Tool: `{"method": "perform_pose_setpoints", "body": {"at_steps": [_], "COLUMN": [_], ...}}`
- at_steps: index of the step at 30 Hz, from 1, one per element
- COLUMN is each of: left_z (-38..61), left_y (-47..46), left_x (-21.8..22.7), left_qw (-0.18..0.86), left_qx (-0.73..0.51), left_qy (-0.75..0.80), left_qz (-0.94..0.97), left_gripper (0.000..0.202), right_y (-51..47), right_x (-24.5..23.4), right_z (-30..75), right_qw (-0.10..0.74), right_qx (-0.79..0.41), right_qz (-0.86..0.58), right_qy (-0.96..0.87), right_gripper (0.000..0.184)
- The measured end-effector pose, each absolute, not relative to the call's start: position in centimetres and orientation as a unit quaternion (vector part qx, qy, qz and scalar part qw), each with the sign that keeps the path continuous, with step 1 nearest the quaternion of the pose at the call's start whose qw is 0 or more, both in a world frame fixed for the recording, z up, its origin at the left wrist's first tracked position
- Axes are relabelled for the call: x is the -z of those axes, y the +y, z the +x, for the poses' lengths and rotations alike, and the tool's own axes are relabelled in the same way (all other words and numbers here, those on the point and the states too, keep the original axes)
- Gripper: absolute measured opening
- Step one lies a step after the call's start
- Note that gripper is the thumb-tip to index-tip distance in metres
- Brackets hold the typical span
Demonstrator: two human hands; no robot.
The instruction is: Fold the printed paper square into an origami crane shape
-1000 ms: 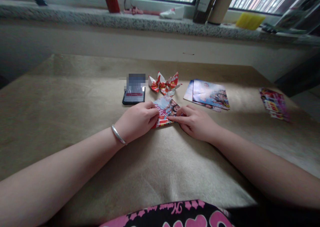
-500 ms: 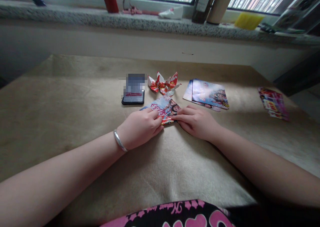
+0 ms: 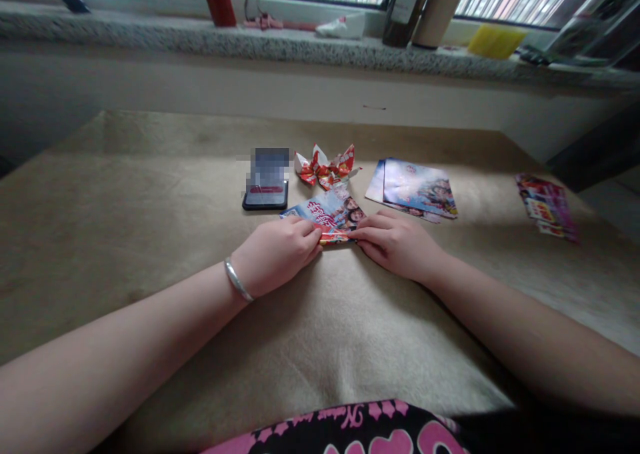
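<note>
A printed sheet of paper [image 3: 327, 211], blue with red lettering and small figures, lies on the table with its near edge folded over in a narrow strip. My left hand [image 3: 279, 251] pinches the left part of that folded edge, fingers curled. At the right end of the strip, my right hand [image 3: 395, 244] presses with its fingers held together on the paper. Just beyond the sheet stands a folded red-and-white paper shape [image 3: 327, 167] with several points. A phone [image 3: 267, 181] lies to its left, its screen partly blurred.
Several similar blue printed sheets [image 3: 420, 186] lie stacked to the right. Farther right is a pile of red and purple printed papers [image 3: 547, 207]. A granite windowsill [image 3: 300, 46] behind the table [image 3: 150, 194] carries a red container [image 3: 219, 2], bottles and a yellow object [image 3: 496, 42].
My left hand has slid slightly to the left along the folded edge, showing more of the strip between the hands. My right hand has barely moved.
</note>
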State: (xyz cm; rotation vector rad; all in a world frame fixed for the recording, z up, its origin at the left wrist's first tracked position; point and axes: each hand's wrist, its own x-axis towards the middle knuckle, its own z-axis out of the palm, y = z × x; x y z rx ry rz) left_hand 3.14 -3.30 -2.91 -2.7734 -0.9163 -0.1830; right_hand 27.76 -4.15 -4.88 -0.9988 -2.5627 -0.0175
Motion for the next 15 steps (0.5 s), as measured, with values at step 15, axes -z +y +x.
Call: {"method": "perform_pose_setpoints", "body": {"at_steps": [15], "left_z": [2.60], "left_y": [-3.23], "left_x": [3.27], "left_qw": [0.101], "left_qx": [0.069], "left_qy": [-0.316], "left_qz": [-0.941], "left_gripper": [0.027], "right_y": [-4.12], "right_x": [5.19], "right_z": [27.59], "right_qw": [0.197], "right_qx": [0.033], "right_qz": [-0.346], "right_qy": [-0.916], "right_gripper": [0.025]}}
